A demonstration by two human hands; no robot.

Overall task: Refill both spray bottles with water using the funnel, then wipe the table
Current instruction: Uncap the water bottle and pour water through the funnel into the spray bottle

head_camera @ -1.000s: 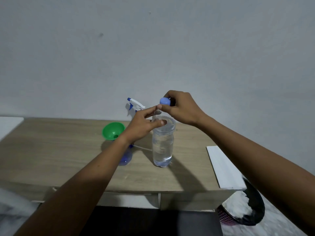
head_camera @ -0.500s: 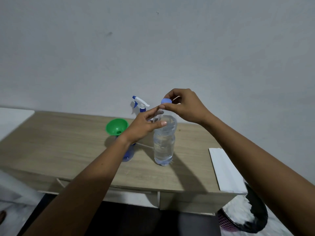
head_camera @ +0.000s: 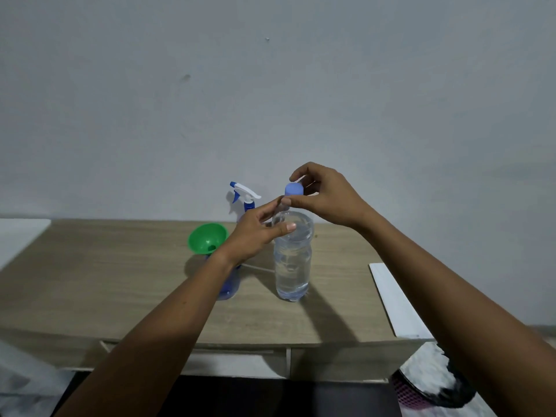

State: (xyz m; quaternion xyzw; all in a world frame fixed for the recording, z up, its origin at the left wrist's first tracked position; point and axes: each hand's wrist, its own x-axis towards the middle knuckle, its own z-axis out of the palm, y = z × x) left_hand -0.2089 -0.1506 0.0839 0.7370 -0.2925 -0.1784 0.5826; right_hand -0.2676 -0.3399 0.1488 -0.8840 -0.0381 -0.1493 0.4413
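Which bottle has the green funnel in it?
The blue bottle partly hidden by the left arm; the funnel sits atop it. The clear bottle has none.

Plain grey wall [head_camera: 270, 100]; light wooden table [head_camera: 105, 281] against it; white board [head_camera: 397, 302] right

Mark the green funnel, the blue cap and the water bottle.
green funnel [head_camera: 204, 236]: head view, inside of the bowl.
blue cap [head_camera: 294, 189]: head view, its side wall.
water bottle [head_camera: 291, 266]: head view, middle of the clear body.
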